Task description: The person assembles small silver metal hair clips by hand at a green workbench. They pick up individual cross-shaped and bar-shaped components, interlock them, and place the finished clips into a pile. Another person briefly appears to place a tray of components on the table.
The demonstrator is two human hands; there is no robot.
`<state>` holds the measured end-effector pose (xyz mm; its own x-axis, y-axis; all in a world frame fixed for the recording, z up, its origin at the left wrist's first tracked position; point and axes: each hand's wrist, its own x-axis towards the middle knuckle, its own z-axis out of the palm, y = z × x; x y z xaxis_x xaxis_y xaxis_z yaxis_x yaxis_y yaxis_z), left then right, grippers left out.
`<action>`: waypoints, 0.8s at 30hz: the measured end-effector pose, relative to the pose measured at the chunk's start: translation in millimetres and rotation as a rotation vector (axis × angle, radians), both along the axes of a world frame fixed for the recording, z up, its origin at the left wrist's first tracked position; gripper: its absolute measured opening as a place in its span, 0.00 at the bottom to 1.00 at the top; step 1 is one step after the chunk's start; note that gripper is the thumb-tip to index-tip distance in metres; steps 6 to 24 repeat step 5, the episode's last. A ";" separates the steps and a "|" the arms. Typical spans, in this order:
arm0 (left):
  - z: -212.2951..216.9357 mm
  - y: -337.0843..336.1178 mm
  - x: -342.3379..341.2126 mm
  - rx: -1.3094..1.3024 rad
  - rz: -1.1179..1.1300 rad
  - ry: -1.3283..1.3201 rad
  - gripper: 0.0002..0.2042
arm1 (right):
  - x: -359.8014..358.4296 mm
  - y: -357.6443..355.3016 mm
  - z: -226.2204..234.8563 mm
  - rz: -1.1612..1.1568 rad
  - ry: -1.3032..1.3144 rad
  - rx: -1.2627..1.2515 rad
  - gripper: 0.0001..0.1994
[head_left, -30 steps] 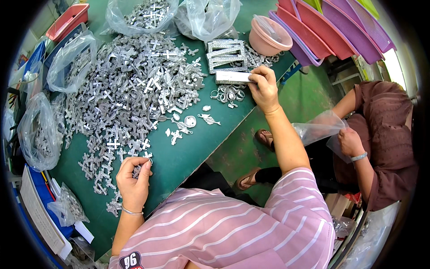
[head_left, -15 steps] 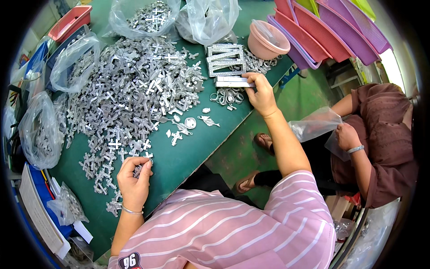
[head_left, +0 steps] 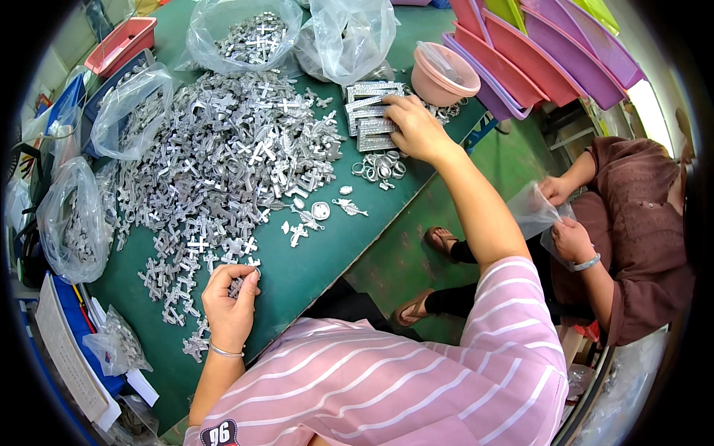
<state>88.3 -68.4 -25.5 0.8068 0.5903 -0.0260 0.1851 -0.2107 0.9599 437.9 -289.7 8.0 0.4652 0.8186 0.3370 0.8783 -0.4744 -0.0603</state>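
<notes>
My left hand (head_left: 229, 305) is curled near the front edge of the table, thumb against fingers. Small silver metal pieces (head_left: 236, 287) show in its grip, their shape partly hidden. My right hand (head_left: 420, 128) bends its fingers over the right side of a stack of silver rectangular frames (head_left: 370, 119), gripping a rectangular piece there. A heap of silver cross pendants (head_left: 216, 141) covers much of the table to the left. Between the hands lie a round silver piece (head_left: 320, 211) and a fishbone-shaped pendant (head_left: 350, 207). Several silver rings (head_left: 378, 166) sit just below the stack.
A pink bowl (head_left: 445, 74) stands beyond my right hand. Clear bags (head_left: 346, 37) of parts line the back and left. Pink and purple baskets (head_left: 513, 59) rise at the far right. Another person (head_left: 632, 238) sits at right, handling a plastic bag (head_left: 532, 208).
My right hand has moved slightly up and left, bringing the rectangular piece from the stack's near edge onto the frames. The left hand keeps its grip. The other person's hands have come together at the bag.
</notes>
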 end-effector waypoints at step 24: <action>4.7 -0.3 -0.1 -0.018 -0.007 0.017 0.02 | -2.5 8.0 -8.9 -0.115 0.031 -0.100 0.25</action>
